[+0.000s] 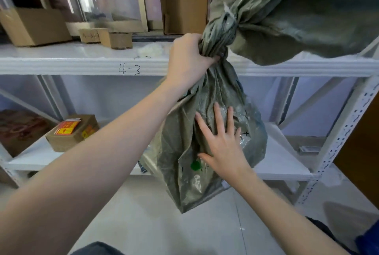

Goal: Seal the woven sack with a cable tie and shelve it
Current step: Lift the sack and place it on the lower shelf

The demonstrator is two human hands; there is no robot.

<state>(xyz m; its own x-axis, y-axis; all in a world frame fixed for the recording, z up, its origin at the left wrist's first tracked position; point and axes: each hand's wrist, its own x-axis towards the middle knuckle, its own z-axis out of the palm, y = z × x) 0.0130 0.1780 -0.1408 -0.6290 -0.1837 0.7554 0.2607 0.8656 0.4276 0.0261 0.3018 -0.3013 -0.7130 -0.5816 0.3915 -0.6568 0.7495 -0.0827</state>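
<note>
A grey-green woven sack (184, 152) hangs in the air in front of a white shelf rack. My left hand (187, 57) grips its bunched neck at the height of the upper shelf (82, 64), which is marked "4-3". My right hand (222, 142) lies flat with spread fingers against the sack's side. The gathered top (225, 21) sticks up above my fist. No cable tie is visible at the neck. A green dot and black marks show low on the sack.
A second grey-green sack (307, 12) lies on the upper shelf at the right, touching the held one's top. Cardboard boxes (34, 25) stand on the upper shelf's left and back. A labelled box (73, 131) sits on the lower shelf (283, 164). The rack's perforated post (338, 146) rises at right.
</note>
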